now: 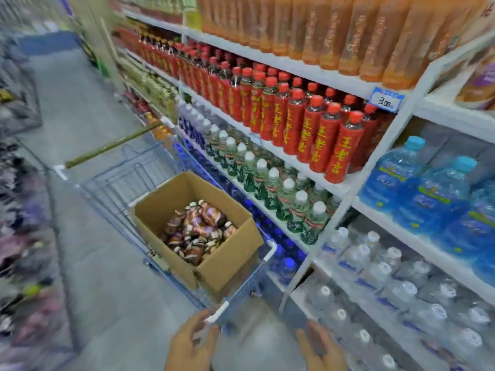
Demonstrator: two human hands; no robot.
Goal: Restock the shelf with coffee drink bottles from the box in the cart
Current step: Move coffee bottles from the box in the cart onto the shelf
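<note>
Left hand: your left hand [191, 344] sits at the near corner of the cart [242, 290], fingers loosely spread and curled, holding nothing; whether it touches the rim is too blurred to tell.
Right hand: your right hand [320, 349] hangs open and empty, just right of the cart's near end, in front of the low water shelf [388, 311].
Task item: coffee drink bottles [198, 231], a loose heap lying in the bottom of the cardboard box [235, 263] inside the cart.
Bearing from grip: the heap lies ahead of both hands and above them in the view, slightly left of the right hand and almost straight out from the left.
Long axis: bottles lie on their sides at mixed angles; no single axis holds, so pick one whose body presents across your fingers.
Nearer hand: judged the left, since it is already at the cart's corner; the right must cross the rim.
Edges: the box's near wall stands between your hands and the heap; a reach has to go over it and down.
Open room: the box top is open; aisle floor [107, 277] is free to your left, shelving [356, 188] crowds close on the right.
Destination: no coffee drink slot is identifiable among the shelves in view.
</note>
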